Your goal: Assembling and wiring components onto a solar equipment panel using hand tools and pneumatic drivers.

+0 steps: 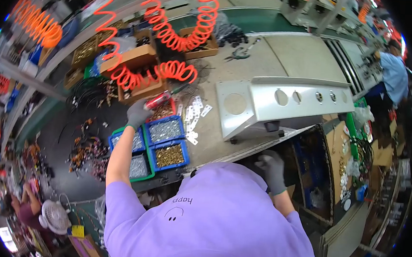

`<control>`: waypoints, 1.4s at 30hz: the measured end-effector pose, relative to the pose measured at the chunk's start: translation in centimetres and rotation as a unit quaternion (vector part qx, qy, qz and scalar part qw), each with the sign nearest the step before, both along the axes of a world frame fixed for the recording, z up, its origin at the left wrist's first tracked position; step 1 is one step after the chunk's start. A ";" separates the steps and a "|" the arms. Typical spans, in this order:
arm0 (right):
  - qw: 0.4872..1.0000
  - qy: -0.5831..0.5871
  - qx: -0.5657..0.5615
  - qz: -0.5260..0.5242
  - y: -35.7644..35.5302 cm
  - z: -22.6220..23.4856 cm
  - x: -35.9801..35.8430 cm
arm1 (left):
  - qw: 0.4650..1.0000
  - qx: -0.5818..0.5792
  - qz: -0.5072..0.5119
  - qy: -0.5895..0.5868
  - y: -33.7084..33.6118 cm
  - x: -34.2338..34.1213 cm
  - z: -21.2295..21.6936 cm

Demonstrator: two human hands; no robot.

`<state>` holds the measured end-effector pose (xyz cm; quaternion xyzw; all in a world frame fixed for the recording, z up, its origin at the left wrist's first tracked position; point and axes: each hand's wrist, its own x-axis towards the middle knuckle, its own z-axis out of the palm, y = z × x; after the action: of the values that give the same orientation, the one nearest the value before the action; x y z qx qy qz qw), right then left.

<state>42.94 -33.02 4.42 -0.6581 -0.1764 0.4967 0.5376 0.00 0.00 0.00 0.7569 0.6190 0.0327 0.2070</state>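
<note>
Seen from above, a person in a lilac short-sleeved shirt (pixel 209 214) leans over a grey factory desk (pixel 248 64); both hands wear grey knitted gloves. The left hand (pixel 137 114) reaches forward, its grip closed around a red, handle-shaped power tool (pixel 158 100) that hangs from an orange coiled air hose (pixel 169 35); the tool sits just above a cluster of small parts bins. These are blue plastic trays (pixel 169 142) and a green plastic tray (pixel 138 167) set edge to edge, holding silver screws and brass-coloured fasteners. Just beside the trays lie small white rectangular tags (pixel 194 120) scattered on the desk. The right hand (pixel 272 169) is lower and nearer the body, at the desk's front edge, below a long silver metal panel (pixel 279 105) with round holes along its face; whether its grip is wide or narrow I cannot tell. Behind the trays stand brown cardboard boxes (pixel 134 56) of parts. Far right, another person in a light blue shirt (pixel 393 75) works along the line.
</note>
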 end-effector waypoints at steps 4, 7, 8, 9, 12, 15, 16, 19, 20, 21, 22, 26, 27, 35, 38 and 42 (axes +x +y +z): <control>0.955 -0.104 0.088 -0.265 -2.1 1.9 11.3 | 0.996 0.046 0.004 0.072 0.0 0.3 -0.9; 0.925 -0.218 0.123 -0.286 0.7 6.2 18.9 | 0.985 0.111 0.037 0.125 -0.4 2.7 -0.3; 0.924 -0.221 0.120 -0.288 1.8 6.2 21.6 | 0.974 0.146 0.072 0.159 -0.5 3.7 0.8; 0.934 -0.193 0.135 -0.267 3.2 5.1 24.4 | 0.973 0.144 0.075 0.161 -1.0 4.9 1.9; 0.954 -0.083 0.195 -0.210 6.4 0.3 29.3 | 0.955 0.231 0.097 -0.158 -4.5 10.6 8.0; 0.928 0.259 0.151 -0.223 11.8 -1.1 30.4 | 0.898 0.136 0.076 -0.412 -12.0 20.2 18.4; 0.944 0.240 0.125 -0.188 13.3 -1.8 30.0 | 0.853 0.117 0.070 -0.503 -14.1 23.0 20.2; 0.982 0.178 0.054 -0.040 17.5 -3.7 30.4 | 0.829 0.148 0.066 -0.535 -19.0 28.8 24.3; 0.987 0.156 0.033 0.020 17.9 -4.6 31.4 | 0.850 0.201 0.096 -0.478 -20.0 30.4 25.3; 0.987 0.136 0.016 0.083 18.8 -5.9 33.2 | 0.860 0.164 0.160 -0.456 -20.2 31.1 26.0; 0.981 0.115 0.002 0.154 20.6 -7.3 35.3 | 0.832 0.192 0.201 -0.480 -20.0 32.0 26.2; 0.905 0.031 -0.019 0.424 28.3 -13.8 35.6 | 0.719 0.251 0.300 -0.575 -20.5 33.5 23.8; 0.882 0.005 -0.021 0.471 28.7 -14.3 34.0 | 0.691 0.266 0.286 -0.608 -21.1 34.0 23.3; 0.741 -0.228 0.083 0.626 27.7 -14.4 23.3 | 0.659 0.300 0.280 -0.630 -29.8 30.8 21.6; 0.690 -0.497 0.284 0.444 26.3 -10.5 22.3 | 0.586 0.313 0.359 -0.656 -33.0 29.7 19.9; 0.610 -0.627 0.343 0.344 27.7 -4.6 23.8 | 0.618 0.331 0.497 -0.511 -35.5 30.1 17.0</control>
<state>66.79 -5.35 -0.17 -0.4675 -0.8409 0.0145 0.2723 30.05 -35.47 16.99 0.2119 0.6421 0.7152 0.1772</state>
